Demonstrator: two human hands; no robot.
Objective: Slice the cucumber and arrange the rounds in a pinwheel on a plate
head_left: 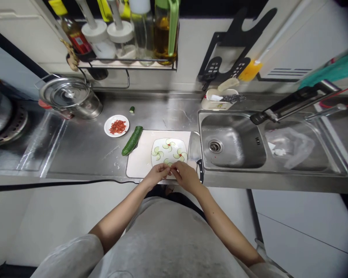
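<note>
My left hand [157, 173] and my right hand [188, 177] meet at the near edge of a white square plate [176, 143]. Both have their fingertips pinched together; whatever lies between them is too small or hidden to name. Thin cucumber slices [168, 144] form pinwheels on the plate, some with a red bit at the centre. Under the plate lies a white cutting board [139, 162]. A knife [194, 146] with a wide blade and black handle rests along the board's right side. At its left edge a cut cucumber [132, 141] lies slanted.
Chopped red pieces [117, 126] fill a small round plate [107, 127]; a cucumber end [132, 109] lies behind. A steel pot [89, 103] stands back left, beside the stove. To the right is a double sink [234, 139] with a faucet [295, 101]. Bottles hang above on a rack [127, 66].
</note>
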